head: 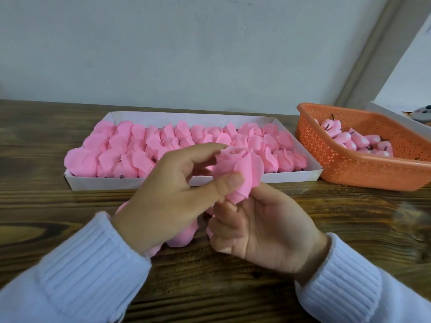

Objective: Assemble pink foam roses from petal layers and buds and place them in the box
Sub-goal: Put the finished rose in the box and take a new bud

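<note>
A pink foam rose point(242, 169) is held above the table in front of the box. My left hand point(172, 197) pinches its petals, thumb on the front and fingers curled over the top. My right hand point(261, 227) grips the rose's base from below with curled fingers. The white box point(186, 180) behind holds several rows of finished pink roses point(140, 145). Loose pink petal layers point(184, 236) lie on the table under my hands, mostly hidden by them.
An orange perforated basket point(349, 169) at the right holds several pink buds point(345, 138) with dark stems. A white tray edge point(396, 117) shows at the far right. The wooden table point(46, 206) ends at a pale wall behind the box.
</note>
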`<control>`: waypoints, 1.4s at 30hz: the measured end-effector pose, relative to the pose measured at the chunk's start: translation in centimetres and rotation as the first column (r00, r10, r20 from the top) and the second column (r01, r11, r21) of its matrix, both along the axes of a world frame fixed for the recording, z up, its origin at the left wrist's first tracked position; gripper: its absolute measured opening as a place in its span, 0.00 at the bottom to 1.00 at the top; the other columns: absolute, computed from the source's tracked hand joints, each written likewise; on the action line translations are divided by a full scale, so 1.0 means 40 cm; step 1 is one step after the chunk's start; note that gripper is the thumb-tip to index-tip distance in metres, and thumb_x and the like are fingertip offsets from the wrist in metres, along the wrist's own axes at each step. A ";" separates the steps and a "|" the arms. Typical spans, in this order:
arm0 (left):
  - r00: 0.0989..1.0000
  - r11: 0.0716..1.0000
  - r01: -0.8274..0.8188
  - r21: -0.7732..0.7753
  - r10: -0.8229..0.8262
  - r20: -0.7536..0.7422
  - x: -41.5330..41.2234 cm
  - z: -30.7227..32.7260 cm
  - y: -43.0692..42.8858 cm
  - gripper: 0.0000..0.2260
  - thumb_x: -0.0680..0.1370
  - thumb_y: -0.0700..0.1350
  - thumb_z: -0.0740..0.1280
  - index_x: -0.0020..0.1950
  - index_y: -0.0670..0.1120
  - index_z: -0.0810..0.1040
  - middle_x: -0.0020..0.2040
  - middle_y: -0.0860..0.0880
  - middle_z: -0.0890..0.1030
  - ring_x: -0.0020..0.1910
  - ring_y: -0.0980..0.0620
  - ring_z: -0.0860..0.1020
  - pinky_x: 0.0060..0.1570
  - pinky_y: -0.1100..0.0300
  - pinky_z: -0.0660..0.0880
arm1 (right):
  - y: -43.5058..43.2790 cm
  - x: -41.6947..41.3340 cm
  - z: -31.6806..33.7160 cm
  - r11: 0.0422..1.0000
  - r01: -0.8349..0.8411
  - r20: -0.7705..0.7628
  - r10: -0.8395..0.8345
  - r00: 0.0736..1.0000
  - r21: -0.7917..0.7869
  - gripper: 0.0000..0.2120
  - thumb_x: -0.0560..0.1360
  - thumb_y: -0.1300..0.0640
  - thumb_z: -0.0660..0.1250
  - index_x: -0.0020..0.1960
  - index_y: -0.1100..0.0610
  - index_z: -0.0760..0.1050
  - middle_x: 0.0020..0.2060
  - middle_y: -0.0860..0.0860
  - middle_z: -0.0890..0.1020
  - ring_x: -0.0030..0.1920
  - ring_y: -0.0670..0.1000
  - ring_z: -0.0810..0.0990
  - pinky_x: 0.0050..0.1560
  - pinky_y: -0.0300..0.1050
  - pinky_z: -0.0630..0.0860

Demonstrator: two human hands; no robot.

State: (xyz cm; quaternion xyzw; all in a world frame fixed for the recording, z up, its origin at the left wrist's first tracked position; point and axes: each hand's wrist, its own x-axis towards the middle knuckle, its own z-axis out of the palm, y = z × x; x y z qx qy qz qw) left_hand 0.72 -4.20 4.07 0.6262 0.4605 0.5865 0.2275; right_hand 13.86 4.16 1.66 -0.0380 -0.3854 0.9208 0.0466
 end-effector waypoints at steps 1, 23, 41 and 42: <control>0.999 0.999 -0.039 0.010 0.039 -0.015 -0.011 0.010 0.003 0.10 0.71 0.52 0.70 0.51 0.57 0.80 0.42 0.60 0.84 0.43 0.62 0.81 0.45 0.66 0.76 | 0.002 0.001 -0.003 1.000 0.023 0.013 -0.023 1.000 -0.013 0.22 0.77 0.44 0.54 0.43 0.57 0.80 0.31 0.50 0.78 0.32 0.46 0.74 0.40 0.39 0.71; 0.466 0.623 -0.778 -0.075 0.494 -0.734 -0.673 -0.016 0.289 0.13 0.77 0.42 0.67 0.62 0.45 0.78 0.53 0.40 0.80 0.51 0.44 0.76 0.55 0.56 0.68 | 0.029 0.009 -0.007 0.981 0.186 -0.051 -0.183 0.982 0.057 0.16 0.75 0.46 0.69 0.52 0.59 0.78 0.35 0.54 0.79 0.33 0.49 0.76 0.38 0.46 0.64; 0.114 0.379 -0.924 -0.041 0.174 -0.978 -0.705 -0.063 0.321 0.12 0.79 0.52 0.60 0.61 0.55 0.75 0.61 0.44 0.77 0.61 0.41 0.71 0.55 0.51 0.62 | 0.037 0.006 -0.032 0.970 0.182 -0.076 -0.172 0.982 0.160 0.15 0.77 0.47 0.65 0.54 0.58 0.77 0.38 0.52 0.80 0.36 0.49 0.75 0.39 0.48 0.60; 0.090 0.368 -0.930 -0.025 0.160 -0.983 -0.704 -0.063 0.323 0.13 0.79 0.54 0.59 0.62 0.57 0.75 0.62 0.43 0.75 0.61 0.41 0.68 0.55 0.51 0.61 | 0.037 0.006 -0.033 0.969 0.185 -0.076 -0.175 0.982 0.163 0.15 0.77 0.47 0.65 0.54 0.58 0.77 0.38 0.52 0.80 0.36 0.49 0.75 0.39 0.48 0.60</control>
